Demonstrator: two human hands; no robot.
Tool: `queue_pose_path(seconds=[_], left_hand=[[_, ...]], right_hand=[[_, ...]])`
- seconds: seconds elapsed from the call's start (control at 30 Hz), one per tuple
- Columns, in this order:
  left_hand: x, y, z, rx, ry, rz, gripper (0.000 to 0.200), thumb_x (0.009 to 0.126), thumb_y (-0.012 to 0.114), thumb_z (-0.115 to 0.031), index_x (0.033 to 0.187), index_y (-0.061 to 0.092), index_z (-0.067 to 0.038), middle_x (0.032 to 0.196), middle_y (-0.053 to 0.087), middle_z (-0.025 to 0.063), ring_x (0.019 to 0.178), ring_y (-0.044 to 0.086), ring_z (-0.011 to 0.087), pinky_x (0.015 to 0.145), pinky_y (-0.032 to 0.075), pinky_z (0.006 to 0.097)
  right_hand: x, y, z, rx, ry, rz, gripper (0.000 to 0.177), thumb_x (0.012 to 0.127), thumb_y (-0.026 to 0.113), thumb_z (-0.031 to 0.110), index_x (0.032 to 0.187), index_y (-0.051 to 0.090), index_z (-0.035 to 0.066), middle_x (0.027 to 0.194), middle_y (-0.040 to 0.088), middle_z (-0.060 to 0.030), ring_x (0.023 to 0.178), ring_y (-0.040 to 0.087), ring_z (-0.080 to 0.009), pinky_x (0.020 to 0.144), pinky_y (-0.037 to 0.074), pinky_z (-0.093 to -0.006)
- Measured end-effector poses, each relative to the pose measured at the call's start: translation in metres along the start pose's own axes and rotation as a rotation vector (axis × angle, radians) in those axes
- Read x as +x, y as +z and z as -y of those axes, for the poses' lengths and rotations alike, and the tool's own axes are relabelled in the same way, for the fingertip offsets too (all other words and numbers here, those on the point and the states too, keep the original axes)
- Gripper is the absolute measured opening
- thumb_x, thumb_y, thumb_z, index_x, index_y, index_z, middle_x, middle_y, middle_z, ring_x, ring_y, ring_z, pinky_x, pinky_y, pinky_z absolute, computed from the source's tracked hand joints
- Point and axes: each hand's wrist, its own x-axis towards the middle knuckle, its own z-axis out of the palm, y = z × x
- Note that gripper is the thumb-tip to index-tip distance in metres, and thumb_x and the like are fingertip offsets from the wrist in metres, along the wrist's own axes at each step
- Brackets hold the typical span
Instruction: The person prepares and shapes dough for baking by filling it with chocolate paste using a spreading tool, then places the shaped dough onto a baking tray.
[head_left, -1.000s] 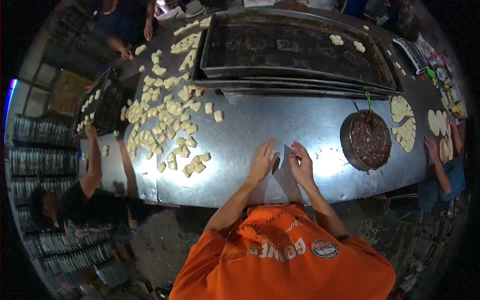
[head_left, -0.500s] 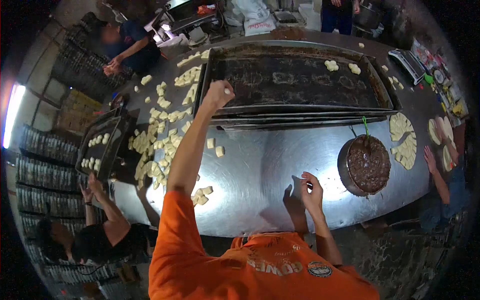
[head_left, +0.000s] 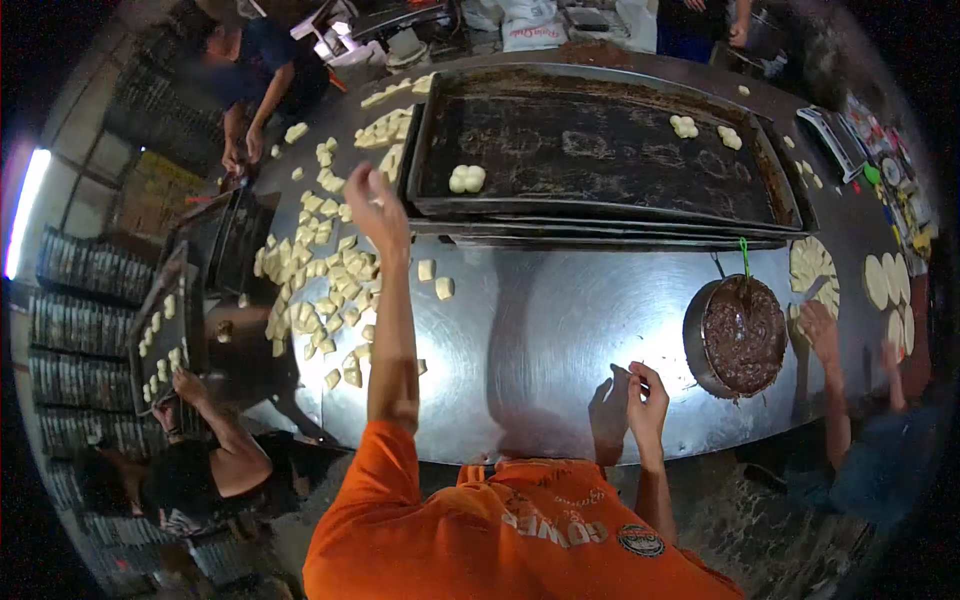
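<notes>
My left hand (head_left: pixel 377 212) hovers just outside the left end of a large dark baking tray (head_left: pixel 540 205), its fingers apart and a little blurred, with nothing visible in them. A cluster of pale dough balls (head_left: pixel 467 179) lies in the tray's near-left corner. Many cut dough pieces (head_left: pixel 320 285) are scattered on the metal table below and left of that hand. Near the table's front edge, my right hand (head_left: pixel 648 398) is held loosely curled with fingers apart and holds nothing visible. Right of it stands a round pan of brown filling (head_left: pixel 742 335) with a green-handled utensil.
Two more dough clusters (head_left: pixel 684 126) sit at the tray's far right. Flattened dough (head_left: pixel 815 272) lies beyond the pan, near a co-worker's hand (head_left: pixel 820 330). Another co-worker's hand (head_left: pixel 187 384) touches a smaller tray at left. A scale (head_left: pixel 832 145) stands at the right.
My left hand has moved left from over the tray, leaving a dough cluster in its corner. The co-worker on the right has reached toward the flattened dough. The whole view has shifted slightly.
</notes>
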Motion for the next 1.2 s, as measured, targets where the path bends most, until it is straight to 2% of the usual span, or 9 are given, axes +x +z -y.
queue_pose_path(seconds=[0.07,0.17,0.33,0.7,0.8,0.97,1.07,1.13,1.2], left_hand=[[-0.045,-0.023,0.026,0.127,-0.127,-0.199,0.028,0.100,0.055,-0.020,0.107,0.060,0.007,0.098,0.062,0.0217,0.094,0.060,0.0345,0.085,0.046,0.0424],[-0.130,-0.047,0.098,0.612,-0.311,0.315,0.035,0.095,0.060,-0.023,0.115,0.055,0.006,0.114,0.053,0.0296,0.101,0.052,0.0423,0.091,0.039,0.0500],[-0.194,-0.024,0.110,0.712,-0.178,0.269,0.043,0.089,0.064,-0.020,0.120,0.048,0.005,0.118,0.047,0.0323,0.111,0.042,0.0481,0.091,0.037,0.0515],[-0.302,-0.071,-0.058,-0.425,-0.839,0.661,0.029,0.090,0.068,-0.015,0.107,0.047,-0.003,0.094,0.054,0.0069,0.088,0.054,0.0160,0.077,0.048,0.0330],[-0.300,-0.108,-0.087,-0.513,-0.913,0.538,0.026,0.092,0.067,-0.012,0.107,0.048,-0.004,0.093,0.054,0.0054,0.083,0.054,0.0124,0.071,0.047,0.0266],[-0.299,-0.174,-0.042,-0.126,-0.810,0.610,0.030,0.094,0.068,-0.017,0.111,0.050,-0.001,0.095,0.063,0.0098,0.076,0.063,0.0170,0.065,0.050,0.0318],[-0.288,-0.189,-0.055,0.041,-0.753,0.829,0.036,0.092,0.069,-0.018,0.120,0.052,-0.002,0.113,0.061,0.0166,0.096,0.062,0.0265,0.079,0.051,0.0387],[-0.278,-0.182,-0.080,0.523,-0.277,0.678,0.046,0.091,0.070,-0.021,0.130,0.051,-0.005,0.132,0.051,0.0214,0.122,0.047,0.0366,0.097,0.042,0.0475],[-0.274,-0.174,-0.090,0.451,-0.354,0.644,0.049,0.090,0.070,-0.023,0.132,0.051,-0.007,0.137,0.045,0.0215,0.128,0.039,0.0386,0.102,0.036,0.0501]], right_hand=[[0.007,0.006,0.008,0.000,-0.025,0.008,0.023,0.098,0.058,0.011,0.116,0.065,0.000,0.107,0.068,-0.0121,0.096,0.063,-0.0186,0.084,0.052,-0.0332],[0.024,0.022,0.022,-0.031,-0.117,0.048,0.022,0.097,0.056,0.008,0.116,0.065,-0.001,0.106,0.068,-0.0135,0.097,0.065,-0.0206,0.084,0.053,-0.0339],[0.032,0.049,0.078,-0.063,-0.359,0.214,0.024,0.095,0.055,0.003,0.116,0.064,-0.003,0.109,0.067,-0.0184,0.098,0.068,-0.0273,0.085,0.054,-0.0341],[-0.005,0.109,0.055,-0.194,-0.480,0.387,0.048,0.089,0.065,0.005,0.134,0.051,-0.001,0.124,0.057,-0.0209,0.115,0.059,-0.0334,0.094,0.051,-0.0385],[-0.013,0.105,0.041,-0.241,-0.398,0.499,0.033,0.088,0.065,0.002,0.121,0.061,-0.002,0.116,0.059,-0.0190,0.107,0.062,-0.0351,0.091,0.052,-0.0387],[-0.017,0.100,0.048,-0.205,-0.347,0.529,0.013,0.092,0.064,0.004,0.103,0.067,-0.002,0.105,0.063,-0.0151,0.094,0.065,-0.0264,0.081,0.052,-0.0335],[-0.006,0.103,0.058,-0.136,-0.346,0.499,0.017,0.094,0.062,0.005,0.109,0.066,-0.003,0.103,0.064,-0.0116,0.095,0.064,-0.0205,0.083,0.052,-0.0295],[0.002,0.106,0.061,0.054,-0.167,0.482,0.024,0.095,0.061,0.006,0.117,0.064,-0.003,0.106,0.065,-0.0093,0.098,0.063,-0.0168,0.088,0.052,-0.0284],[0.004,0.106,0.067,0.127,-0.124,0.481,0.024,0.095,0.061,0.006,0.117,0.063,-0.003,0.108,0.065,-0.0092,0.099,0.063,-0.0166,0.089,0.051,-0.0284]])
